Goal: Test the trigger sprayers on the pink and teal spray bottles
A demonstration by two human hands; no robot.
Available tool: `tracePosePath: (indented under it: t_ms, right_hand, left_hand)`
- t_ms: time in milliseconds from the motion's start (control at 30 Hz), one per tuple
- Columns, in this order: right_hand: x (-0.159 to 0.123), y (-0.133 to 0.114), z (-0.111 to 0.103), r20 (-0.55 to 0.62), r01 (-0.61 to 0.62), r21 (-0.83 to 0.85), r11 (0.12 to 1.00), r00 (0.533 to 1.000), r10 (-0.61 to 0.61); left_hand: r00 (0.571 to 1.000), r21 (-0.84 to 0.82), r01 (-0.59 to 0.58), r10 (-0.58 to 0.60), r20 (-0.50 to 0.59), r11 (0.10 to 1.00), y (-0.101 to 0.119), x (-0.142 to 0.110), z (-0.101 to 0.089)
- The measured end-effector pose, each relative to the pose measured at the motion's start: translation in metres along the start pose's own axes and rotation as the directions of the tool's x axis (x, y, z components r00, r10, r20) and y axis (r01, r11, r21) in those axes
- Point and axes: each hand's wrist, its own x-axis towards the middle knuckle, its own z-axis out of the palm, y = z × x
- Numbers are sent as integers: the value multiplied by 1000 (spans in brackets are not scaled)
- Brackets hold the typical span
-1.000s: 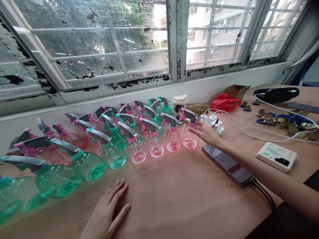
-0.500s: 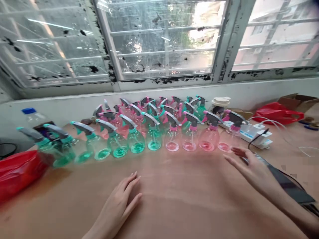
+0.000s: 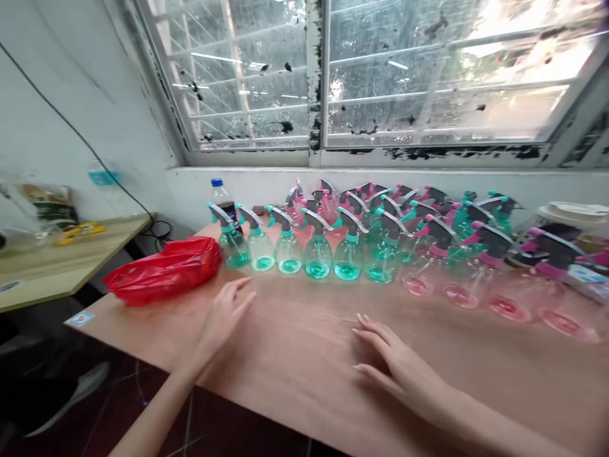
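Note:
Several clear spray bottles stand upright in a front row on the wooden table (image 3: 304, 343). Those on the left, such as one green spray bottle (image 3: 318, 257), have teal collars and green bases; on the right, ones like the pink spray bottle (image 3: 511, 292) have pink collars. More spray bottles crowd behind them, partly hidden. My left hand (image 3: 226, 317) is open over the table, near the leftmost green bottles and the red plastic bag (image 3: 166, 270). With fingers stretched and nothing in them, my right hand (image 3: 399, 365) is over the table in front of the row, apart from the bottles.
Behind the row's left end stands a dark drink bottle with a blue cap (image 3: 217, 184). A lidded white cup (image 3: 571, 212) is at the back right. At left there is a second table (image 3: 71, 266), with a hanging cable (image 3: 71, 111) above it. The window wall bounds the back.
The view has swung left. My right hand has let go of the rightmost pink spray bottle and moved left along the row. My left hand has shifted left toward the red bag.

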Motion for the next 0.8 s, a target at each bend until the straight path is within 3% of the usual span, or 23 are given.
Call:
tracePosePath:
  t_ms: [200, 367, 633, 800]
  right_hand:
    - [8, -13, 22, 74, 50, -76, 996, 996, -44]
    - [-4, 2, 27, 48, 48, -131, 990, 998, -42]
    - [-21, -2, 15, 96, -53, -211, 976, 993, 75]
    - [-26, -2, 15, 119, -83, -179, 980, 987, 105]
  left_hand:
    - [952, 49, 179, -160, -261, 983, -28, 76, -19]
    - [935, 95, 222, -185, -302, 970, -35, 115, -19]
    - [961, 170, 238, -206, -187, 956, -48, 137, -10]
    - [949, 217, 275, -229, -216, 937, -31, 126, -20]
